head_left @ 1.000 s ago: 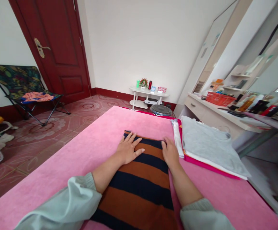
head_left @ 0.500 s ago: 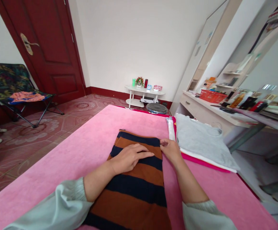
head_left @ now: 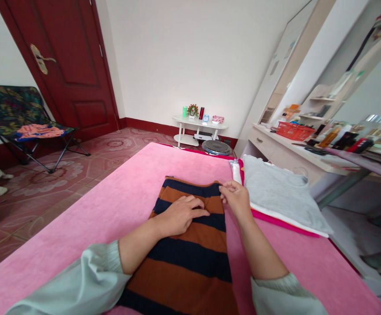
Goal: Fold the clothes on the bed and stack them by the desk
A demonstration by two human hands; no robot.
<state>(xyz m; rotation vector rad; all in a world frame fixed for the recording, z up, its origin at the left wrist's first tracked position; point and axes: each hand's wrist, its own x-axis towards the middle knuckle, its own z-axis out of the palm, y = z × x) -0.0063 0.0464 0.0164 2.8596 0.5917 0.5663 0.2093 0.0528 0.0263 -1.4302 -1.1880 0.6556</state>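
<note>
Striped garment [head_left: 190, 251] lies on pink cover [head_left: 105, 227], layered along left side, near end out of frame. Right hand [head_left: 239, 202]: grip closed in fingertip pinch at far right corner. Left hand [head_left: 180, 215]: palm down on upper part, fingers slightly bent, nothing pinched. Step in hand looks like straightening far edge; next move seems to call for light tug at corner, left palm steadying layers. Room: cover runs broad leftward, shorter toward far edge; stack of clothes [head_left: 275, 183] just right limits outward sweep.
</note>
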